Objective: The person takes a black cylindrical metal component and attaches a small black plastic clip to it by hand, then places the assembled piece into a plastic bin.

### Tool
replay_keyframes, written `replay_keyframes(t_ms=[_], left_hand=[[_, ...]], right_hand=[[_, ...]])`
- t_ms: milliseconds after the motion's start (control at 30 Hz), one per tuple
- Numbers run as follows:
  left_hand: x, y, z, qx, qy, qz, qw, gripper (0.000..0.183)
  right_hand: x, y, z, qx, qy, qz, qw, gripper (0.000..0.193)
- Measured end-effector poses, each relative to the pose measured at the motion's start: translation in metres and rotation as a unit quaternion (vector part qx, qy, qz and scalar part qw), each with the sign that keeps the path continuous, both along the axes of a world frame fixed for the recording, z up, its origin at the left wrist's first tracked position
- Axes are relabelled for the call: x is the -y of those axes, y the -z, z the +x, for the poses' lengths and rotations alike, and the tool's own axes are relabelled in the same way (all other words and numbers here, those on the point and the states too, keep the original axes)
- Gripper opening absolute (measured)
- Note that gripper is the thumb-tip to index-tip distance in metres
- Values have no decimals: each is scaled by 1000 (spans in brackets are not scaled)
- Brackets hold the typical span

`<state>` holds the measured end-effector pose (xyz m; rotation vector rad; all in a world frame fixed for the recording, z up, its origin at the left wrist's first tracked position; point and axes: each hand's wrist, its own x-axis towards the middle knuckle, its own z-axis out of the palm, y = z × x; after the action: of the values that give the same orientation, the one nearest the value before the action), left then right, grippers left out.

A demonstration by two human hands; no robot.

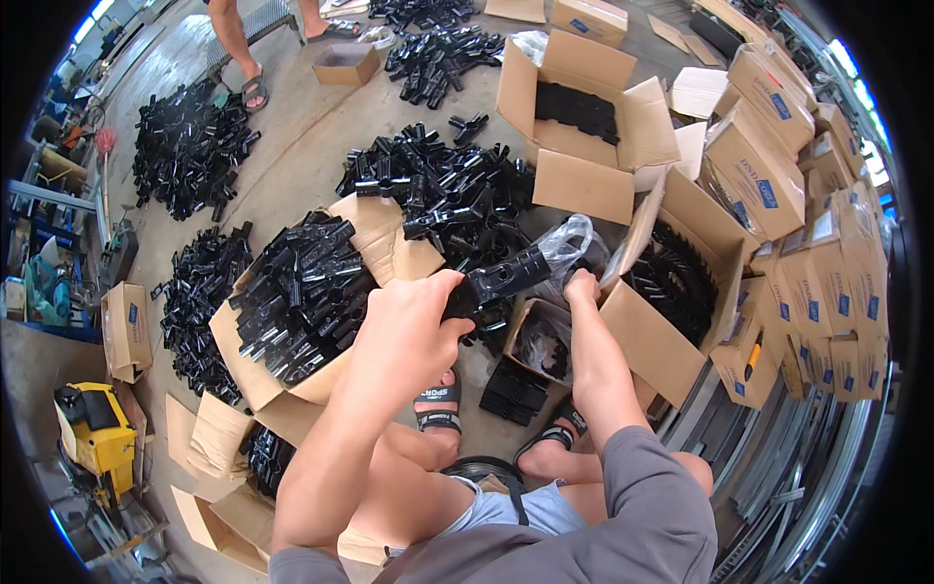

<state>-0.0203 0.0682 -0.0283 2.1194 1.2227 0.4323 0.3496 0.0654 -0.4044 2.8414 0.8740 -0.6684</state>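
My left hand [413, 316] is closed around a black tubular metal fitting [513, 274], whose free end points right toward my other hand. At that end, clear plastic bag [567, 238] bunches up beside the fitting. My right hand [584, 284] is closed at the bag's lower right; its fingers are partly hidden. Below the hands stands a small plastic-lined cardboard box [522, 331] with black parts inside. To its right, a larger open carton [650, 336] holds rows of black parts. At the left, another open carton [232, 362] is heaped with black tubular fittings.
Loose black fittings lie in piles ahead [438, 180] and at far left [190, 151]. A stack of black parts [514, 391] sits near my feet. Cartons [754, 170] are piled along the right, above metal profiles [759, 477]. Another person's legs [233, 44] show at the top.
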Motion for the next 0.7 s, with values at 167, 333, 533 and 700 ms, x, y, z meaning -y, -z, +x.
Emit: replay_keyframes(t_ms=[167,333,533,700], left_hand=[[-11,12,0,-33,2,4,999,34],[-12,11,8,-15,11,-2,1000,36],[-8,11,7,-24,25,-6,999,37],[-9,7,5,-40,30,35,998,35]], right_hand=[[-9,5,-3,-12,-33,-53,998,31],[-12,1,1,-14,-96,-69,993,29],[-14,13,10,-50,-117,-91,988,35],[-18,-13,4,-32,-98,-3,995,31]])
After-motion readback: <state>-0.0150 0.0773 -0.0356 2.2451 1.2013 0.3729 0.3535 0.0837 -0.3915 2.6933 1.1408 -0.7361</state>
